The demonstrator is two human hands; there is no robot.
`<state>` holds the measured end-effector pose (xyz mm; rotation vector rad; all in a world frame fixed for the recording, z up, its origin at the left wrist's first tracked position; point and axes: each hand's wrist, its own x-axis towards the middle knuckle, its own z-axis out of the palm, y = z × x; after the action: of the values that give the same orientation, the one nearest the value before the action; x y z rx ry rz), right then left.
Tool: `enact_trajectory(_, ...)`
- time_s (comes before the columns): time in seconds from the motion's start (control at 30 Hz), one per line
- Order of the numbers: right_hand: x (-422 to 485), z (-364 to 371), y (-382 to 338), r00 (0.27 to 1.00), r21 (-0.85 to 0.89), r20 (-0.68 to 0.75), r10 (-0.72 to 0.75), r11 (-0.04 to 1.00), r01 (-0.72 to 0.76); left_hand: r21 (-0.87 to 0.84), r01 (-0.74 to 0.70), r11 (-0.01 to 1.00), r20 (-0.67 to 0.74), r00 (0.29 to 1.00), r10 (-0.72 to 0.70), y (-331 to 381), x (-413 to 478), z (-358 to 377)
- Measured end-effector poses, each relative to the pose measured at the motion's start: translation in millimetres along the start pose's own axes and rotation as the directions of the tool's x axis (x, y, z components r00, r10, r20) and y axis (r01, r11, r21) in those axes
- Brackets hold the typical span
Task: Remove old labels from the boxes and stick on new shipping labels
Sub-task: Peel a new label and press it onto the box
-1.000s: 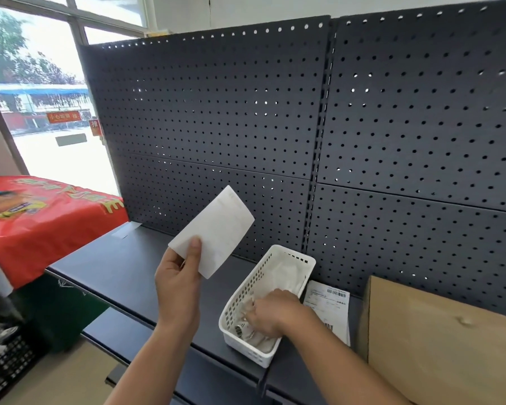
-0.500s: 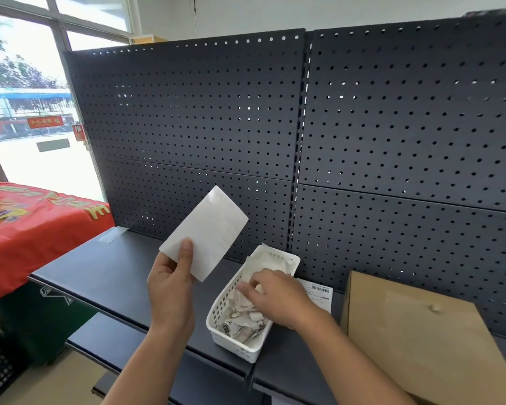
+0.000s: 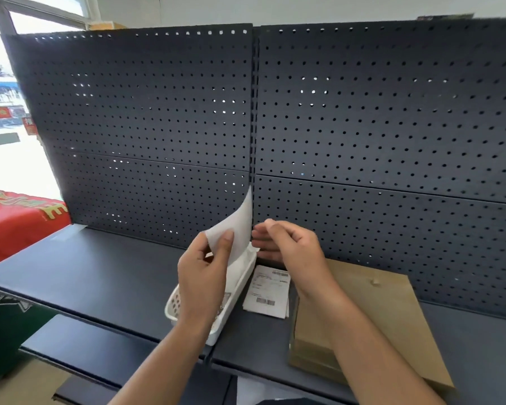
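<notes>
At the shelf [image 3: 100, 273], we hold a white sheet [image 3: 237, 226] upright in front of the pegboard [image 3: 158, 127]. Our left hand [image 3: 202, 276] pinches its lower corner, thumb on the near face. The sheet curls away at the top and shows us only a blank side. We take it for a new shipping label on its backing, lifted to chest height so that an edge can be picked loose. Our right hand [image 3: 292, 247] is raised just beside the sheet's right edge, fingers curled toward it. Whether they already grip the paper we cannot tell. Below the hands a white basket [image 3: 173, 308] sits on the shelf, likely there to catch peeled scraps. Just right of it lies a small stack of printed labels [image 3: 268, 290], barcodes facing up and within easy reach. The box [image 3: 377, 302] lies flat farther right, close to the labels, its brown top bare. No old label shows on the face we can see, so it looks ready for a new one. The next move, as we judge it, is to part label from backing and carry it across to the box.
</notes>
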<state>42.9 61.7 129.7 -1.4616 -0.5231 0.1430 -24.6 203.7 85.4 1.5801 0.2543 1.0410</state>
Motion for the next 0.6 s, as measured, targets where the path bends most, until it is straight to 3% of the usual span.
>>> enact_trajectory(0.1,-8.7,-15.7,-8.6,0.999,0.074,-0.032,0.038,0.997,-0.036,0.116,-0.214,0.970,0.125,0.972,0.199,8.8,-16.4,18.6)
enact_trajectory(0.17,-14.2,-28.3,-10.4,0.994,0.036,-0.108,0.021,0.999,-0.017,0.162,-0.332,0.929,0.193,0.934,0.300,11.8,-26.3,31.3)
enact_trajectory(0.27,-19.8,-45.9,-7.6,0.981,-0.064,-0.193,-0.007,0.998,-0.005,0.138,-0.352,0.926,0.241,0.919,0.313,12.5,-36.4,48.1)
enact_trajectory(0.33,-23.4,-58.3,-7.0,0.977,-0.017,-0.214,0.022,1.000,-0.026,0.144,-0.400,0.905,0.275,0.895,0.351,8.8,-43.9,59.3)
enact_trajectory(0.5,-31.2,-88.5,-5.3,0.953,0.020,-0.303,0.030,0.999,-0.025,0.207,-0.648,0.733,0.362,0.747,0.558,5.9,-63.0,82.5)
enact_trajectory(0.6,-35.0,-105.2,-3.8,0.942,0.006,-0.334,0.038,0.999,-0.038,0.238,-0.720,0.652,0.395,0.685,0.612,7.5,-70.5,93.8)
